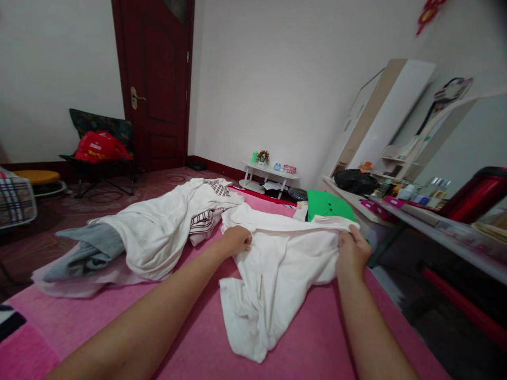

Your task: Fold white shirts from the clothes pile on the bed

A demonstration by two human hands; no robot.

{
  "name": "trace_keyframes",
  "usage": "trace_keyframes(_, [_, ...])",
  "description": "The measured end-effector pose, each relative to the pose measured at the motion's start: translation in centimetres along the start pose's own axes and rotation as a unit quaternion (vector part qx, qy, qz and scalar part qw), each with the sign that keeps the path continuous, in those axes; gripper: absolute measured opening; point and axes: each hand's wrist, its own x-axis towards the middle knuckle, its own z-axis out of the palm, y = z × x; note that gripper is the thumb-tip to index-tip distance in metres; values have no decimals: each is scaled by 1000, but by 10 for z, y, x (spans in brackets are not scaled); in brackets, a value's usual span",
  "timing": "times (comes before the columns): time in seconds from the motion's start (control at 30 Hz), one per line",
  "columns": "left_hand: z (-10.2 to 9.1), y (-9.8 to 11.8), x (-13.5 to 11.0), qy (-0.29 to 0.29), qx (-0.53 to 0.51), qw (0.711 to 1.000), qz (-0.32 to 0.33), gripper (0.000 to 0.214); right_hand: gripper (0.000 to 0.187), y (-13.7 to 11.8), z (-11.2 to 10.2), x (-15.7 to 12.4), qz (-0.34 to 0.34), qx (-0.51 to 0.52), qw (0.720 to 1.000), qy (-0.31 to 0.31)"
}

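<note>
A white cloth garment [277, 269] hangs spread between my two hands above the pink bed cover [194, 338]. My left hand [236, 240] is closed on its upper left part. At the upper right corner, my right hand [352, 249] pinches the garment's edge. The lower part of the garment droops toward the cover in loose folds, and one end points toward me. To the left lies a heap of white clothing [158, 227], with a grey garment [89, 250] sticking out of its near end and a striped cloth [202, 221] beside it.
A green cushion-like item [330, 205] lies behind the garment. Along the right runs a cluttered dressing table [420, 211] with a mirror. A low white table [269, 171] stands by the wall. At left are a folding chair [101, 119] with a red bag [102, 146] and a stool [37, 177].
</note>
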Motion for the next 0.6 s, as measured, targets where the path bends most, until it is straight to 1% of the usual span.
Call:
trace_keyframes(0.03, [-2, -2, 2, 11, -26, 1000, 7, 4, 58, -6, -2, 5, -19, 16, 999, 33])
trace_keyframes(0.07, [-4, -4, 4, 36, -66, 997, 15, 3, 55, -12, -4, 9, -37, 30, 997, 61])
trace_keyframes(0.1, [-8, -7, 6, 73, -114, 991, 21, 2, 51, -16, -5, 12, -52, 45, 994, 82])
trace_keyframes(0.17, [-20, -16, 12, 174, -208, 962, 18, 7, 43, -23, -7, 15, -69, 86, 989, 102])
trace_keyframes(0.23, [-33, -29, 17, 282, -263, 922, -15, 13, 35, -25, -10, 16, -72, 109, 986, 99])
trace_keyframes(0.27, [-39, -36, 18, 336, -289, 896, -41, 15, 30, -25, -11, 16, -69, 112, 987, 89])
trace_keyframes(0.3, [-44, -43, 19, 390, -326, 858, -71, 15, 26, -23, -12, 16, -64, 114, 989, 74])
trace_keyframes(0.33, [-47, -50, 18, 436, -368, 815, -102, 16, 23, -22, -12, 16, -53, 117, 990, 58])
trace_keyframes(0.37, [-50, -56, 18, 474, -406, 770, -134, 17, 22, -20, -12, 16, -36, 124, 991, 45])
trace_keyframes(0.4, [-51, -60, 17, 500, -435, 731, -162, 17, 23, -20, -11, 15, -13, 137, 990, 41])
trace_keyframes(0.43, [-52, -61, 15, 515, -449, 707, -181, 18, 24, -21, -8, 13, 13, 156, 987, 47])
trace_keyframes(0.47, [-52, -59, 14, 524, -451, 698, -188, 18, 26, -23, -5, 10, 42, 174, 982, 56])
trace_keyframes(0.5, [-52, -54, 13, 523, -448, 703, -179, 16, 29, -28, 0, 6, 69, 190, 978, 60])
trace_keyframes(0.53, [-52, -44, 12, 507, -444, 723, -151, 14, 31, -34, 5, -1, 95, 203, 973, 50])
trace_keyframes(0.57, [-52, -32, 11, 468, -442, 757, -106, 12, 32, -42, 11, -10, 117, 215, 969, 18])
trace_keyframes(0.6, [-52, -16, 10, 409, -439, 799, -48, 11, 31, -52, 17, -20, 137, 226, 964, -38])
